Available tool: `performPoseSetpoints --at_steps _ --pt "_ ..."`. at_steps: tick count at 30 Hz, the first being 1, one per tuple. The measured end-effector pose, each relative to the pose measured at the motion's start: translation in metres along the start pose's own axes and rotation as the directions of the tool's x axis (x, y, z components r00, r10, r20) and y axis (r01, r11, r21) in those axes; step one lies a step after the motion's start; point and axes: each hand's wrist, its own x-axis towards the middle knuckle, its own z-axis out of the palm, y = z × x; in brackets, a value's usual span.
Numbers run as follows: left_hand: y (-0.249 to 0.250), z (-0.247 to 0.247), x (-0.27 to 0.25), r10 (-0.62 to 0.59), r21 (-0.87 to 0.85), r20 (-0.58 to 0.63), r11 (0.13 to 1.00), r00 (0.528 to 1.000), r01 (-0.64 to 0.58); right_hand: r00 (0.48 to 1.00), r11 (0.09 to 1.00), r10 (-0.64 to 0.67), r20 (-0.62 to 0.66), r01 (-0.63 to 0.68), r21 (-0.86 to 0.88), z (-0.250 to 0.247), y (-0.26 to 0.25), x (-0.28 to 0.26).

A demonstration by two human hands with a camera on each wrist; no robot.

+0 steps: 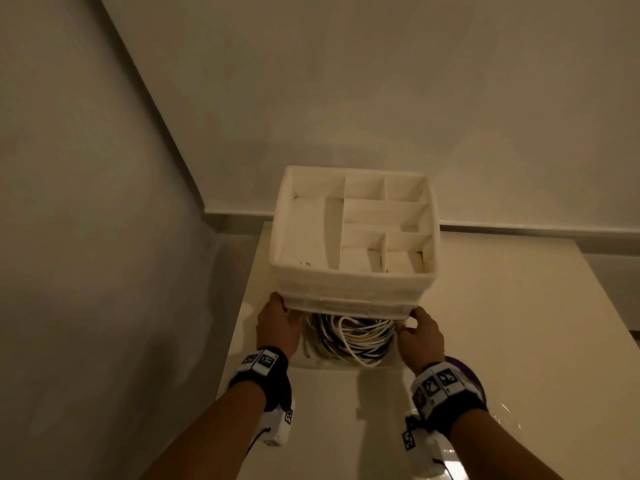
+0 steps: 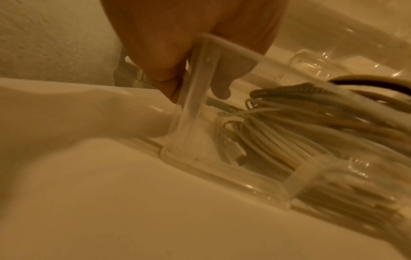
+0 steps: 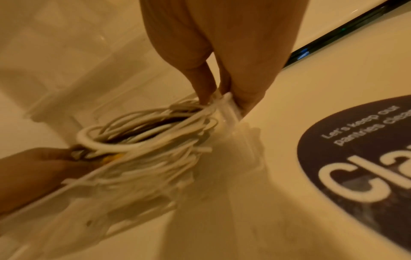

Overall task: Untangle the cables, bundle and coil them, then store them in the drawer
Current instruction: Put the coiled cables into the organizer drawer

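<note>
A white drawer unit (image 1: 353, 282) stands on a white table (image 1: 502, 323). Its bottom clear plastic drawer (image 1: 346, 364) is pulled out toward me. Inside lies a coiled bundle of white, grey and dark cables (image 1: 349, 337). My left hand (image 1: 278, 323) grips the drawer's left side. In the left wrist view its fingers (image 2: 169, 58) pinch the clear wall (image 2: 195, 84), with the cables (image 2: 311, 126) just beyond. My right hand (image 1: 420, 336) holds the right side. Its fingers (image 3: 200, 77) pinch the drawer's corner (image 3: 231, 114) beside the cables (image 3: 144, 137).
An open tray with several compartments (image 1: 311, 237) forms the unit's top. Walls close in behind and on the left. A dark round sticker with white lettering (image 3: 355, 158) lies on the table under my right wrist.
</note>
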Motion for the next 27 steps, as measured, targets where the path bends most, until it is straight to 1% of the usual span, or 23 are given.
performPoseSetpoints --at_steps 2,3,5,6,7,8,10,11,13,15,21,24,27 --pt "0.003 -0.002 -0.001 -0.017 -0.038 0.025 0.999 1.0 0.018 1.0 0.999 -0.017 0.016 0.017 0.034 -0.001 0.001 -0.005" --pt "0.004 -0.004 -0.002 -0.029 -0.075 0.07 0.997 0.997 0.034 0.998 0.995 -0.031 0.047 0.026 0.092 -0.003 0.004 -0.005" --pt "-0.002 -0.009 -0.006 -0.045 -0.185 0.224 0.979 0.974 0.088 0.985 0.975 -0.049 0.163 0.011 0.222 -0.012 0.008 -0.01" --pt "-0.006 -0.011 -0.008 -0.048 -0.238 0.298 0.963 0.953 0.123 0.978 0.973 -0.053 0.2 0.006 0.231 -0.013 0.01 -0.012" --pt "-0.008 -0.012 -0.01 -0.041 -0.278 0.344 0.95 0.938 0.143 0.976 0.981 -0.048 0.211 0.006 0.195 -0.012 0.009 -0.016" --pt "-0.01 -0.011 -0.013 -0.035 -0.292 0.347 0.946 0.937 0.143 0.979 0.99 -0.05 0.196 0.023 0.136 -0.008 0.005 -0.023" --pt "-0.007 -0.006 -0.018 -0.015 -0.296 0.281 0.95 0.96 0.102 0.989 0.999 -0.048 0.142 0.05 -0.013 0.006 -0.006 -0.038" --pt "-0.004 -0.004 -0.02 -0.006 -0.29 0.232 0.954 0.973 0.075 0.992 0.996 -0.021 0.123 0.032 -0.086 0.014 -0.013 -0.046" --pt "0.007 0.0 -0.023 -0.022 -0.268 0.163 0.961 0.986 0.065 0.995 0.978 0.056 0.077 -0.039 -0.207 0.027 -0.024 -0.059" --pt "0.012 0.002 -0.024 -0.045 -0.242 0.145 0.967 0.988 0.079 0.995 0.958 0.099 0.02 -0.09 -0.271 0.035 -0.029 -0.064" --pt "0.019 0.004 -0.021 -0.139 -0.127 0.11 0.98 0.984 0.153 0.973 0.95 0.201 -0.114 -0.222 -0.221 0.05 -0.038 -0.061" --pt "0.022 0.006 -0.02 -0.175 -0.096 0.09 0.978 0.98 0.184 0.972 0.955 0.206 -0.113 -0.225 -0.194 0.05 -0.039 -0.06" --pt "0.026 0.008 -0.025 -0.193 -0.061 0.043 0.979 0.98 0.195 0.978 0.967 0.19 -0.08 -0.201 -0.154 0.045 -0.039 -0.055"
